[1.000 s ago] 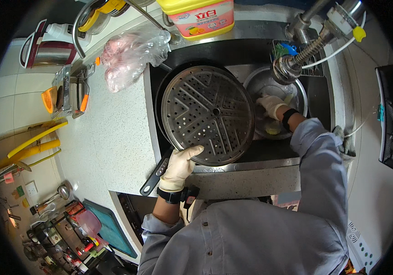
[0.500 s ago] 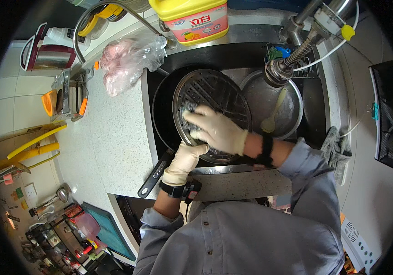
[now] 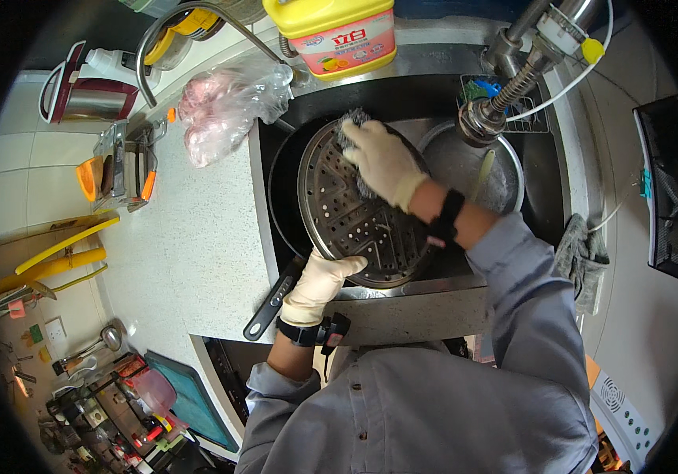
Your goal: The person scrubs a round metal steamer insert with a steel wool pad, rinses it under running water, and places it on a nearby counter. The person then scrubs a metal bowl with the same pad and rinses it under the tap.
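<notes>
A round, perforated metal steamer tray [image 3: 347,209] is tilted over the sink, partly above a dark pan [image 3: 283,205] with a black handle [image 3: 272,302]. My gloved left hand [image 3: 313,286] grips the tray's near-left rim, thumb lying on the upper face. In my gloved right hand [image 3: 386,162] is a grey steel wool scrubber [image 3: 352,120], pressed against the tray's far part; the fingers partly cover it. To the right, a round metal pan [image 3: 512,186] holds a pale-handled utensil [image 3: 484,170], its lower end hidden by my right arm.
A faucet [image 3: 481,120] hangs over the right side of the sink, near a wire rack [image 3: 532,122]. Behind stands a yellow jug [image 3: 339,39]. A clear plastic bag [image 3: 232,110] lies on the left counter [image 3: 189,229]. A grey cloth [image 3: 580,257] drapes at the right.
My right hand has moved with the scrubber toward the tray's far edge. The tray's slots and holes now lie differently, its face tipped more toward me. My left hand stays at the rim.
</notes>
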`<state>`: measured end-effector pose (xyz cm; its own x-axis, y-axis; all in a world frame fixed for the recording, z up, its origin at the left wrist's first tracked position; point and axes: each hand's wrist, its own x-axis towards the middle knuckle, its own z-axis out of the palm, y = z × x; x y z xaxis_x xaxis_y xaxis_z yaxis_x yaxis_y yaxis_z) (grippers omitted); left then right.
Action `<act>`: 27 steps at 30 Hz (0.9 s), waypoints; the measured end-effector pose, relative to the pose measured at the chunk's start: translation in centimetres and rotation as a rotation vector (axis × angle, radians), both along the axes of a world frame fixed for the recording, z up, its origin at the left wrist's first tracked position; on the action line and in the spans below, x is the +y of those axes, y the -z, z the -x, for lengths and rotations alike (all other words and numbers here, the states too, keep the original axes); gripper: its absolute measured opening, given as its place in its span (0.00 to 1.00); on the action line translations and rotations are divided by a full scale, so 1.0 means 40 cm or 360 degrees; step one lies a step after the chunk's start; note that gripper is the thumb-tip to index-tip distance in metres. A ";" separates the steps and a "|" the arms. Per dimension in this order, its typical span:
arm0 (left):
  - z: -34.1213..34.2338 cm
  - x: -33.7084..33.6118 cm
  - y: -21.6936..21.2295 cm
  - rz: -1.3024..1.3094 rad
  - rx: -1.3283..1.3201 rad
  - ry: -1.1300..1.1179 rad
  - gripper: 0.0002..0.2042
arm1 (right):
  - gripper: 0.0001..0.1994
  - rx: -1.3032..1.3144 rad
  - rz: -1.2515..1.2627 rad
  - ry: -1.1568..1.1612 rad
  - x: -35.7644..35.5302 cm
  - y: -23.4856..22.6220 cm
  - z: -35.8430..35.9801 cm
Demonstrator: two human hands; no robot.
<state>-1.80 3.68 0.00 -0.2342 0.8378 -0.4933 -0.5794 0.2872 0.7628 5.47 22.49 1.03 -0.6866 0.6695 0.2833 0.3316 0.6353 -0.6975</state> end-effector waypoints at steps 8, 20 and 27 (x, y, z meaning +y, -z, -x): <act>0.020 0.006 -0.012 0.0025 0.0177 0.0156 0.27 | 0.17 0.0148 -0.0039 -0.0412 -0.093 0.037 0.005; 0.041 -0.042 -0.015 -0.0379 0.0022 -0.0258 0.30 | 0.32 -0.0460 0.1134 0.0214 0.031 0.204 -0.181; 0.006 -0.046 -0.026 -0.0261 -0.0002 -0.0224 0.25 | 0.41 -0.0131 0.1462 0.0242 0.087 0.174 -0.233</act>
